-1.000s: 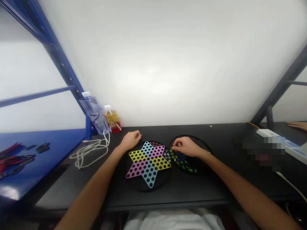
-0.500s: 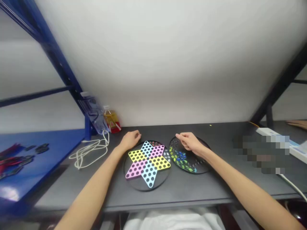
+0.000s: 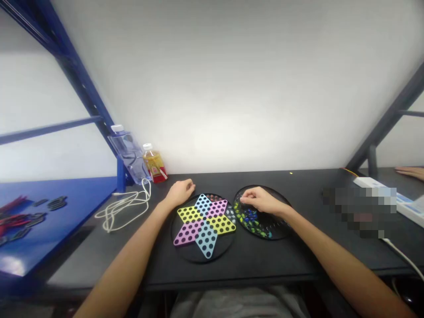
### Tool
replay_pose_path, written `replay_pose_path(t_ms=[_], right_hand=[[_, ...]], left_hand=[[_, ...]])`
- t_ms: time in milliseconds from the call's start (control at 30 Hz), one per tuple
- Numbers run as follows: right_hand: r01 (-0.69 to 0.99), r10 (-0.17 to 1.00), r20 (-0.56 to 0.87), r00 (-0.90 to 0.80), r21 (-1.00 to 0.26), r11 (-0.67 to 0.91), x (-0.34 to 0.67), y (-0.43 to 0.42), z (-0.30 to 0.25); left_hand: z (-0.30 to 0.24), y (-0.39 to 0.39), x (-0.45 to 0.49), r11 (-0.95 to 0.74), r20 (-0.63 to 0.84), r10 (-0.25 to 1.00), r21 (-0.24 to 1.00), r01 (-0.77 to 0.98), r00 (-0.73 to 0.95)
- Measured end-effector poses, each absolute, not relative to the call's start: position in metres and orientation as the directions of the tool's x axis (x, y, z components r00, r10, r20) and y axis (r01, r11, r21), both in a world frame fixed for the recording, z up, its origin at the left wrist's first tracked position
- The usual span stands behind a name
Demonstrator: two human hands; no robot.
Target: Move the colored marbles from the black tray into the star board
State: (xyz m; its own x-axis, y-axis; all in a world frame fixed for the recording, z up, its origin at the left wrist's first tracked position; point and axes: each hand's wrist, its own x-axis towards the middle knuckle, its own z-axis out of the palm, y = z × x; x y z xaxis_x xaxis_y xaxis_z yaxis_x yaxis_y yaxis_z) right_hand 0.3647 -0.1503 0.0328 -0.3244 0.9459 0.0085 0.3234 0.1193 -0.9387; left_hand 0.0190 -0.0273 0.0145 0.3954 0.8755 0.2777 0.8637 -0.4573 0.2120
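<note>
A Chinese checkers board [image 3: 205,219], a six-pointed star in yellow, pink and light blue with dark holes, lies on a round black base. At its upper left edge, my left hand [image 3: 180,192] rests on the table with fingers curled; what is inside them, if anything, is hidden. Over a round black tray [image 3: 277,234] to the right, my right hand [image 3: 261,200] has its thumb and fingers pinched together near the tray's left side. Anything in that pinch is too small to make out. Green-yellow marbles [image 3: 247,218] and blue marbles lie in the tray below.
A tangled white cable [image 3: 127,205], a clear bottle [image 3: 129,154] and a red-and-yellow bottle [image 3: 155,165] stand left. A blue table [image 3: 82,203] holds red and black pieces. At right are a white box [image 3: 374,182], a blurred-out patch and another person's hand [image 3: 410,171].
My right hand has dropped slightly, its fingertips now lower over the tray's left side. My left hand and the board stay where they were.
</note>
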Motion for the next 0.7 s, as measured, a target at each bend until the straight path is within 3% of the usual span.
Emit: replay_pose_path(t_ms=[67,167,233,333,433,533,600,700], right_hand=[[0.003,0.951,-0.046,-0.305,-0.999,-0.048,0.372,-0.149,0.035],[-0.424,0.966,-0.031,-0.258,-0.894,-0.142,0.386,-0.146,0.039],[-0.566,0.977,-0.015,-0.211,-0.814,-0.134,0.393,-0.143,0.040],[-0.605,0.992,-0.009,-0.125,-0.792,-0.083,0.399,-0.139,0.037],[-0.434,0.997,-0.005,-0.073,-0.900,-0.036,0.401,-0.142,0.034],[0.023,0.984,0.005,-0.177,-1.000,0.009,0.406,-0.150,0.036],[0.329,0.960,0.023,-0.279,-0.937,0.118,0.410,-0.155,0.039],[0.568,0.925,0.014,-0.381,-0.786,0.246,0.412,-0.157,0.042]], left_hand=[[0.014,-0.027,0.019,-0.453,0.279,0.878,0.219,0.864,0.390],[0.015,-0.027,0.019,-0.455,0.275,0.878,0.223,0.862,0.392],[0.015,-0.027,0.019,-0.455,0.272,0.878,0.221,0.863,0.393],[0.015,-0.027,0.019,-0.461,0.280,0.873,0.215,0.861,0.398],[0.014,-0.027,0.019,-0.465,0.288,0.870,0.211,0.860,0.400],[0.013,-0.027,0.018,-0.463,0.287,0.872,0.217,0.859,0.397],[0.013,-0.027,0.018,-0.464,0.284,0.872,0.217,0.859,0.399],[0.015,-0.028,0.018,-0.458,0.278,0.876,0.218,0.862,0.395]])
